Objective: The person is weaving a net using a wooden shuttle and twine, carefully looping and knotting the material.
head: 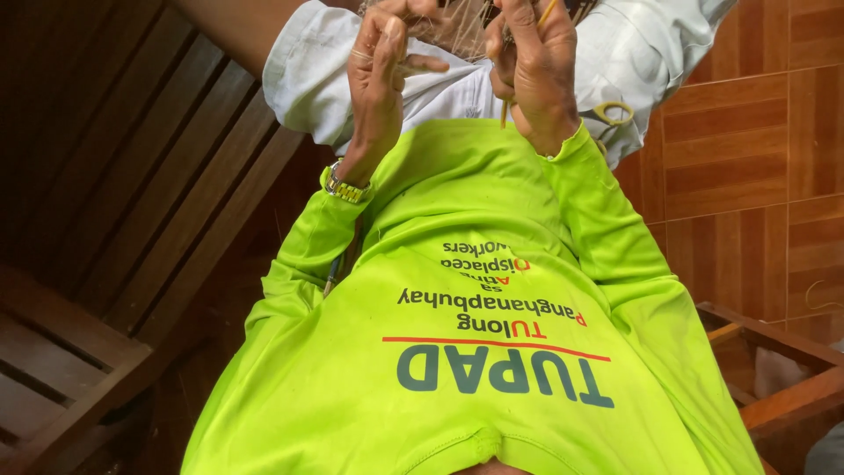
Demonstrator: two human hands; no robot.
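Wearing a bright lime-green long-sleeved shirt (pixel 492 352), a person raises both hands above a pale cloth (pixel 308 70). The right hand (pixel 536 70) pinches a thin yellowish stick (pixel 547 13); the left hand (pixel 378 70), gold watch (pixel 345 188) at its wrist, curls around fine netting (pixel 457 31). Yellow-handled scissors (pixel 613 112) lie just beyond.

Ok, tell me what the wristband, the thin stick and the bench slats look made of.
Wristband: metal links, shiny, silver and gold by their glint. Thin stick in the right hand: yellowish, matte, maybe wood or plastic; too little shows to say. Bench slats: dark brown wood, smooth, with visible grain. Left hand pinches fine mesh-like netting, probably thin thread.
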